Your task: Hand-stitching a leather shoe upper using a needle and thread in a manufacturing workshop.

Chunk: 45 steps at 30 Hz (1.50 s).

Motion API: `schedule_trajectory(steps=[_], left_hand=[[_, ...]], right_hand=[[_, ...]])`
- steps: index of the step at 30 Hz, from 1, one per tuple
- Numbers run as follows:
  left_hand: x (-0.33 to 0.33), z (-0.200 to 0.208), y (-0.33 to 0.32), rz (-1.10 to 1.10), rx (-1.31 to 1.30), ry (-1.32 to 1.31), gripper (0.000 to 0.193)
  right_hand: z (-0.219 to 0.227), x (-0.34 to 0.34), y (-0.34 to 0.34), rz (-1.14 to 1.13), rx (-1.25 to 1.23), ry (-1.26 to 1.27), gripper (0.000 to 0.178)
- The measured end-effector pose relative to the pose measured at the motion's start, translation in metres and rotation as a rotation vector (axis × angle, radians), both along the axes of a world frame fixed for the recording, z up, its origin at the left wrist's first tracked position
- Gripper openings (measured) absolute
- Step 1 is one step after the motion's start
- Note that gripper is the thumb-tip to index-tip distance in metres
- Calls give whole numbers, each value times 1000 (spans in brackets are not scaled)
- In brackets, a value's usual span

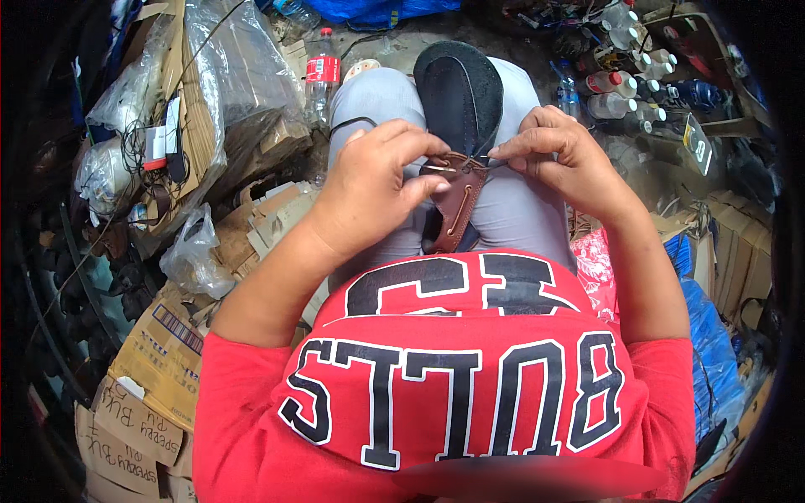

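A leather shoe rests across my thighs, its brown side with a tan lace toward me and its dark part pointing away. My left hand is closed at the shoe's left edge, thumb and finger pinching a thin, pale, needle-like piece by the brown leather. On the other side, my right hand is pinched closed on the tip of a thin strand, which runs to the leather between both hands. Whether that strand is thread or a needle is too small to tell. The sole is mostly hidden.
A bottle with a red cap stands beyond my left knee. Cardboard and clear plastic sheeting are piled at left, with a flattened yellow carton nearer. Several plastic bottles cluster at the far right. Blue sheeting lies by my right arm.
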State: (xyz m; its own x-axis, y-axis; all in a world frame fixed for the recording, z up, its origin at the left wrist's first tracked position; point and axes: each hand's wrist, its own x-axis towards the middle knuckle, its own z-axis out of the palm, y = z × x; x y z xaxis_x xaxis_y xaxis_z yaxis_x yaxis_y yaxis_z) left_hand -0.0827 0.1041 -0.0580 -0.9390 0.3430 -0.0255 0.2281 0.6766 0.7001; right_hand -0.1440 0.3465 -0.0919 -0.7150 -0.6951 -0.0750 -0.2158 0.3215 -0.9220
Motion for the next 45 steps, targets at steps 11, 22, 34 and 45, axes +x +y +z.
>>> schedule_trajectory(steps=[11, 22, 34, 45], left_hand=[[24, -19, 10, -138, -186, 558, 13], [30, -28, 6, -113, -108, 630, 16], [33, -42, 1, -27, 23, 672, 13], [51, -16, -20, 198, -49, 410, 20]], right_hand=[[17, 15, -7, 0, 169, 472, 24], [5, 7, 0, -21, -4, -209, 33], [-7, 39, -16, -208, 106, 246, 19], [24, 47, -21, -96, 279, 630, 30]])
